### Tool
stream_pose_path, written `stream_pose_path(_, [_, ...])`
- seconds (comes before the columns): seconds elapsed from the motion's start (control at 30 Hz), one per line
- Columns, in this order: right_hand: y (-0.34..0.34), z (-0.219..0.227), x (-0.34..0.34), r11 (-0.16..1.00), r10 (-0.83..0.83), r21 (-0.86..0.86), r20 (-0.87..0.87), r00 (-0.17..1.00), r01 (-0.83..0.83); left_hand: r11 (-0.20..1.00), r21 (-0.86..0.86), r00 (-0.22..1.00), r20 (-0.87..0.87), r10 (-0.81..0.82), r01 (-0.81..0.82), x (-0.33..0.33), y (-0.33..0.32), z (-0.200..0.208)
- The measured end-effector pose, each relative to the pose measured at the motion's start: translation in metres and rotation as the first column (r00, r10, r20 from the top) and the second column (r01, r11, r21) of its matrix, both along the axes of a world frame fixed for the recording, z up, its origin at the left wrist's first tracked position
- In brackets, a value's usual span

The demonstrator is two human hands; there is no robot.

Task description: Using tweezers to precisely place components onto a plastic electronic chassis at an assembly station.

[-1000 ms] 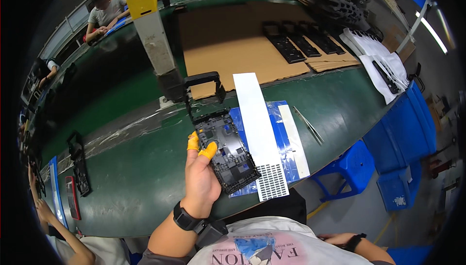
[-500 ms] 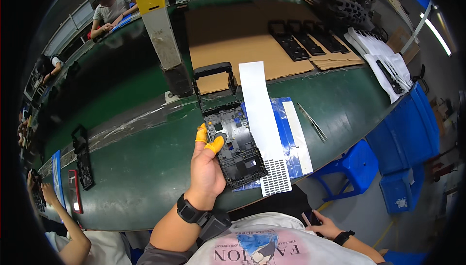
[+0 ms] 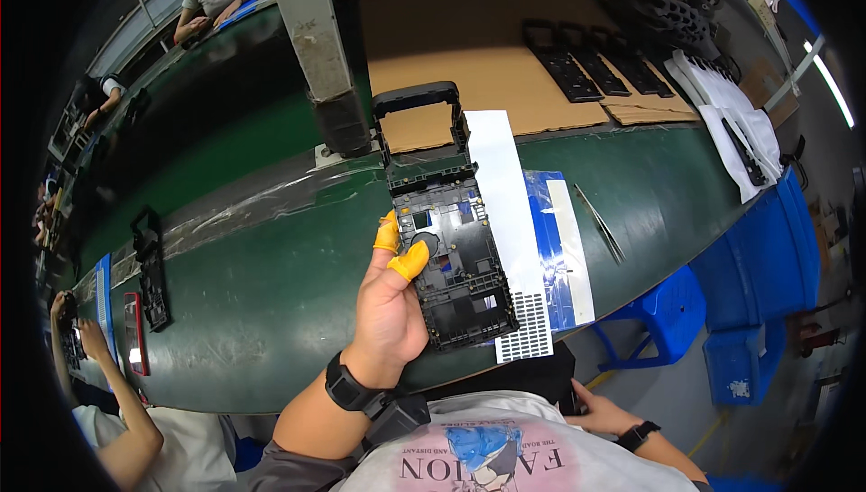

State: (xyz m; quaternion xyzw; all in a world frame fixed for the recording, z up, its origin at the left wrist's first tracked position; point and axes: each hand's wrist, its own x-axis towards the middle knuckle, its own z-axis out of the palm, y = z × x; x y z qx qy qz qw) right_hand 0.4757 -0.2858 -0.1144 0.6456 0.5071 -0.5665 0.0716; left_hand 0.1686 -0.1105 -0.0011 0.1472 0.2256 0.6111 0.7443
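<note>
My left hand (image 3: 392, 298), with yellow finger cots on the thumb and a finger, grips a black plastic housing (image 3: 465, 262) by its left side. The housing is tilted, with ribs, cut-outs and an open rectangular loop at its far end. Under and beside it lie a long white sheet (image 3: 496, 167) with rows of small black labels at its near end, and a blue pad (image 3: 546, 212) bearing a pale strip. My right hand (image 3: 604, 413) is low by my lap, fingers curled at a dark thing I cannot make out. Tweezers (image 3: 600, 221) lie right of the pad.
Several similar black housings (image 3: 564, 64) rest on brown cardboard (image 3: 433, 59) farther back. A post (image 3: 316, 50) stands behind the table's middle. A red-edged frame (image 3: 135, 334) and another black housing (image 3: 153, 285) lie left. A blue stool (image 3: 663, 312) stands right; co-workers sit around.
The housing has turned slightly in my left hand and shifted right in the picture. The whole view has swung a little. My right hand stays low; a pale thin end beside it no longer shows.
</note>
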Motion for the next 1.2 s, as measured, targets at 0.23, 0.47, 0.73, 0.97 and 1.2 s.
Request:
stream_pose_path(0.23, [0.020,0.004,-0.025,0.940,0.005,0.338,0.134,0.991,-0.051,0.994,-0.044,0.973,-0.204,-0.105,0.098,-0.016,-0.005,0.019])
stream_pose_path(0.47, [0.092,0.162,-0.037,0.715,0.462,0.694,-0.383,0.800,-0.080,0.996,-0.026,0.850,-0.523,0.062,-0.088,-0.125,-0.035,0.047])
stream_pose_path(0.73, [0.120,0.192,-0.133,0.520,0.801,0.600,-0.589,-0.105,0.608,0.999,-0.011,0.817,-0.577,0.025,-0.039,-0.352,0.216,-0.050])
stream_pose_path(0.97, [0.137,0.195,-0.121,0.522,0.824,0.625,-0.545,-0.154,0.580,0.760,0.641,-0.160,-0.766,0.623,-0.108,-0.249,0.232,-0.063])
stream_pose_path(1.2, [0.129,0.214,-0.101,0.741,0.655,0.621,-0.585,-0.478,0.256,0.819,0.568,-0.164,-0.818,0.552,-0.077,-0.180,0.152,-0.022])
